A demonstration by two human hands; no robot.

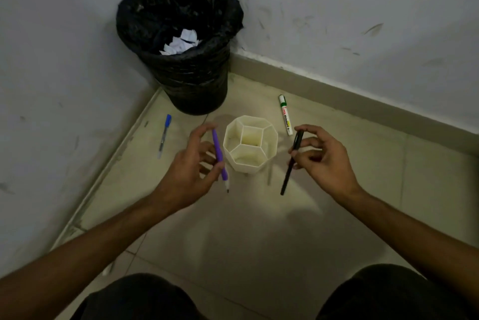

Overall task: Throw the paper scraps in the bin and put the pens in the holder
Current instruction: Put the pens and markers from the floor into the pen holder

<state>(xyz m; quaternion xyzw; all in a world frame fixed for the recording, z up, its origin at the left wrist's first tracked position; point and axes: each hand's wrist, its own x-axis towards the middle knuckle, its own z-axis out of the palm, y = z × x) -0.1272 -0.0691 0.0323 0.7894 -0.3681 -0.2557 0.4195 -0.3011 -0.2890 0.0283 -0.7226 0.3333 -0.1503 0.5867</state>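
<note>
A cream pen holder (269,147) with several empty compartments stands on the floor between my hands. My left hand (193,164) grips a purple pen (219,155), tip pointing down, just left of the holder. To the holder's right, my right hand (322,161) holds a black pen (291,164) tilted tip-down. A blue pen (164,135) lies on the floor at the left. A white and green whiteboard marker (285,115) lies behind the holder on the right. White paper scraps (181,43) sit inside the black-lined bin (181,78) in the corner.
The bin stands in a corner where two scuffed white walls (363,21) meet, with skirting along the tiled floor (246,229). My knees (145,296) show at the bottom edge.
</note>
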